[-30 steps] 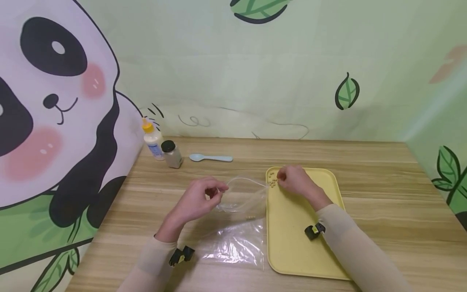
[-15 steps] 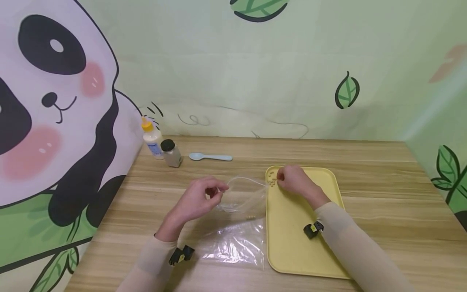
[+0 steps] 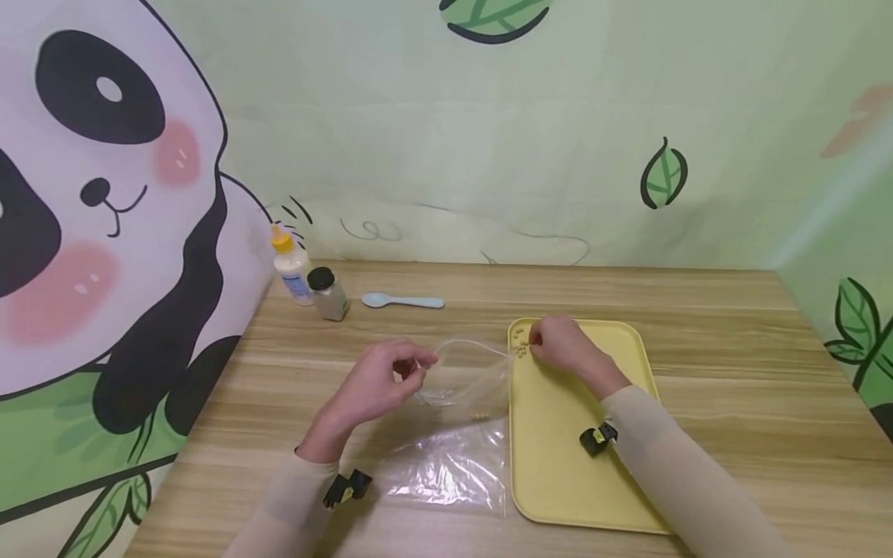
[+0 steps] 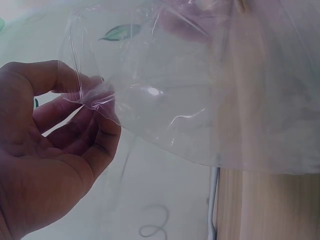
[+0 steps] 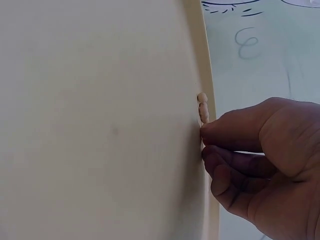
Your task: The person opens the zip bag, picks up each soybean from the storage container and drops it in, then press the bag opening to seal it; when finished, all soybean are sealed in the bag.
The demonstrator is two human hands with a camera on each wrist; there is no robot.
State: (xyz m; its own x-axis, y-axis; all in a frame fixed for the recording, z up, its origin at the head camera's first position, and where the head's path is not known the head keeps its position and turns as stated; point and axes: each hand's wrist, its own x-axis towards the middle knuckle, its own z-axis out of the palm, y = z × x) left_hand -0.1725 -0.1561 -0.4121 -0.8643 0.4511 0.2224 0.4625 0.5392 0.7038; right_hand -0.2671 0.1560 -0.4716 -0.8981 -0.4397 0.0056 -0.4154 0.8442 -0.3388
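My left hand (image 3: 377, 384) pinches the edge of a clear plastic zip bag (image 4: 165, 115), whose mouth gapes open to the right. Inside the bag a few pale beans (image 3: 479, 416) lie low down. The right hand (image 3: 563, 343) is at the far left corner of a yellow tray (image 3: 572, 473), fingers curled and tips down at the tray surface. Beside those fingertips several small beige beans (image 3: 520, 350) are scattered. Two or three beans (image 5: 203, 106) show just past the thumb in the right wrist view. Whether a bean is between the fingertips is hidden.
A light blue spoon (image 3: 408, 301) lies at the back of the wooden table (image 3: 732, 372). Left of it stand a jar with a black lid (image 3: 329, 296) and a bottle with a yellow cap (image 3: 291, 270). The bag's right side touches or nearly touches the tray's left rim.
Almost nothing differs. Both hands stay where they were, the left at the bag and the right at the tray's corner; the right wrist has shifted very slightly.
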